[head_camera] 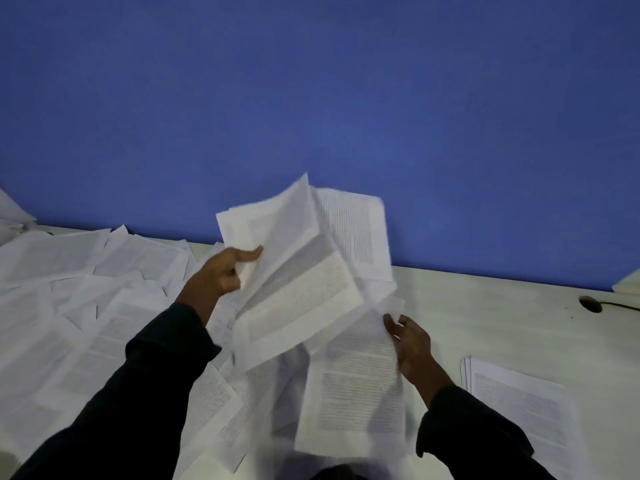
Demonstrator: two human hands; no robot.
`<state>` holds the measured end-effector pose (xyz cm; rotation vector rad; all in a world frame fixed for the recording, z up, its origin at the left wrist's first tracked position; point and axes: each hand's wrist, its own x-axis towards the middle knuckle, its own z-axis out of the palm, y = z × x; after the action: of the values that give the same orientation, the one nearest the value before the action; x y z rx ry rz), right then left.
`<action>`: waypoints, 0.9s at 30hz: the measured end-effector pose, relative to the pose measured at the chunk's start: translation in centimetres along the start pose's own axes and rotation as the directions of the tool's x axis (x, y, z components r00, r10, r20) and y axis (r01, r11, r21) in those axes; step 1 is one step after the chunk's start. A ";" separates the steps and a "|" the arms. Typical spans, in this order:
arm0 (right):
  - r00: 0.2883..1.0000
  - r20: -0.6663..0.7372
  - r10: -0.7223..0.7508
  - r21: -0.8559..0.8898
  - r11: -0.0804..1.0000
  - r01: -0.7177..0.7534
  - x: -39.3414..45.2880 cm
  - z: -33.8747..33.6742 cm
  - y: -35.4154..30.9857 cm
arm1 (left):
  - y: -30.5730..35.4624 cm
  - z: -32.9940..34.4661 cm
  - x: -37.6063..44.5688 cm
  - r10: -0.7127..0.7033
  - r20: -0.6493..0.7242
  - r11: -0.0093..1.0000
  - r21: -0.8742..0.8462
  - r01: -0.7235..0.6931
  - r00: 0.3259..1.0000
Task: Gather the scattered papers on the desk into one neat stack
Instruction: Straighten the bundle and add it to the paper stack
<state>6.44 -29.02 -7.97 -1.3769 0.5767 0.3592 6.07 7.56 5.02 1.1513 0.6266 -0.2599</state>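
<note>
Both hands grip loose sheets (304, 271) above worktop; neat stack (519, 403) lies right of right hand (412, 344), nearer than left hand (221, 271).

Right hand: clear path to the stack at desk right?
Probably not yet. The right hand grips a sheet of the lifted bundle. The stack lies just beside it, bare desk between, nothing blocking.
</note>
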 end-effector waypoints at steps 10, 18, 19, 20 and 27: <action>0.996 -0.020 -0.088 -0.138 0.987 0.085 -0.4 -2.6 1.7 | -16.9 -10.5 3.8 0.017 -0.326 0.904 0.410 0.125 0.945; 0.920 -0.238 -0.311 -0.545 0.827 0.138 0.0 2.4 1.6 | -17.3 -5.7 2.0 -0.008 -0.099 0.861 0.506 0.057 0.995; 0.890 -0.259 -0.376 -0.591 0.790 0.162 -0.6 3.5 1.7 | -17.9 -5.4 2.1 -0.013 -0.086 0.874 0.484 0.053 0.996; 0.866 -0.264 -0.424 -0.609 0.770 0.191 -1.0 4.5 1.9 | -18.5 -5.1 2.1 -0.016 -0.089 0.895 0.442 0.054 0.996; 0.957 0.254 -0.142 -0.847 0.445 0.291 0.3 7.1 6.2 | -21.8 -4.2 1.5 -0.093 -0.040 0.947 0.306 0.101 0.995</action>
<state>4.46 -20.97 -12.57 -2.3965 0.0154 0.5864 -4.95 2.82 -13.73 1.4272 0.6820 -0.4390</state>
